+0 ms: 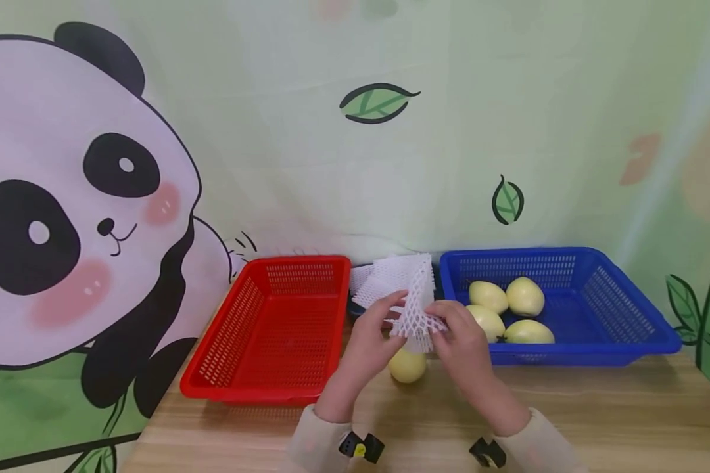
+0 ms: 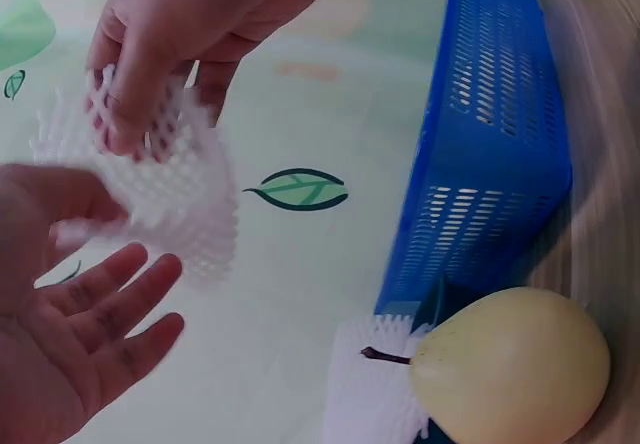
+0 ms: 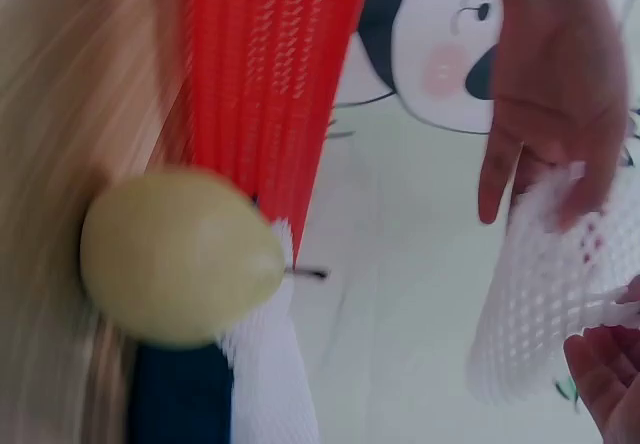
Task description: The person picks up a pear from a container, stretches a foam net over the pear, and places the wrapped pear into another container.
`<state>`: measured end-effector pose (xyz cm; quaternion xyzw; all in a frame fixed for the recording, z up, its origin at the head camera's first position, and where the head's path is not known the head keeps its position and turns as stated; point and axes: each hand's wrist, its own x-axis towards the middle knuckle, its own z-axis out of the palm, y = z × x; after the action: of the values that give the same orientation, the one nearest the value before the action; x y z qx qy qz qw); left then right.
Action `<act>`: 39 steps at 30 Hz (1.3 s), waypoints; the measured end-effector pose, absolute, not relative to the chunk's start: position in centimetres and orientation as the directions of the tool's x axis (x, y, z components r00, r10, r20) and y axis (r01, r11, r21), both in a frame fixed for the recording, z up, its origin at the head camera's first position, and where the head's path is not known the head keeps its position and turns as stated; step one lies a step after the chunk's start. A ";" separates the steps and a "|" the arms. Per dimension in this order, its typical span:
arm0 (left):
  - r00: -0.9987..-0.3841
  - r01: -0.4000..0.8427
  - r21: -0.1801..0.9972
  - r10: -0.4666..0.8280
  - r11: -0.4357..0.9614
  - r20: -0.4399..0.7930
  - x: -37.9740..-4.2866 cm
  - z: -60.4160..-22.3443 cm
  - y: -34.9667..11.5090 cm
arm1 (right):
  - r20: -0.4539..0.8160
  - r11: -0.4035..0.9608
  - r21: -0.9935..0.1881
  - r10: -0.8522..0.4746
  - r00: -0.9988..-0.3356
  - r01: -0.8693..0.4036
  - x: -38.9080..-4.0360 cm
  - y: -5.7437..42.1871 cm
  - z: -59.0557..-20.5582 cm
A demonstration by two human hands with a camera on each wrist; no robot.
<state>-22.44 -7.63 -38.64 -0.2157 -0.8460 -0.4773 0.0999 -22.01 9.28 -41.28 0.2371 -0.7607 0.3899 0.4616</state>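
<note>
A white foam fruit net (image 1: pixel 417 305) is stretched between both hands above the table. The left hand (image 1: pixel 371 334) pinches its left edge near the bottom opening, with some fingers spread in the left wrist view. On the opposite edge, the right hand (image 1: pixel 466 345) grips the mesh between thumb and fingers. Directly below the hands, a pale yellow pear (image 1: pixel 407 368) lies on the wooden table; its dark stem shows in the left wrist view, pointing toward the backdrop. Part of the pear is hidden by the net in the head view.
To the left sits a red plastic basket (image 1: pixel 284 328) with nothing in it. A blue basket (image 1: pixel 603 322) on the right holds several pears (image 1: pixel 525 297). Between them, more foam nets (image 1: pixel 378 279) lie in a dark container, partly behind the hands. A panda-print backdrop (image 1: pixel 307 171) rises behind.
</note>
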 end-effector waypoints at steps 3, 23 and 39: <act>-0.911 0.412 0.813 0.166 0.412 0.377 -22.6 -39.1 -7.5 | 0.832 0.453 -0.519 0.076 -0.549 -0.724 -21.7 9.2 -41.3; -0.962 0.200 0.976 0.206 0.089 0.178 -22.7 -41.0 -9.3 | 0.146 0.007 -0.989 0.082 -0.986 -0.145 -21.2 11.6 -41.9; -0.667 0.743 0.444 0.500 0.501 0.552 -21.3 -42.3 -11.1 | 0.313 -0.142 -0.949 -0.483 -0.818 -0.280 -20.4 14.8 -42.5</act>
<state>-21.35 -11.14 -42.33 -0.3665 -0.8476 -0.3394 0.1791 -20.41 14.78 -42.55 0.2930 -0.6508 0.6966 -0.0730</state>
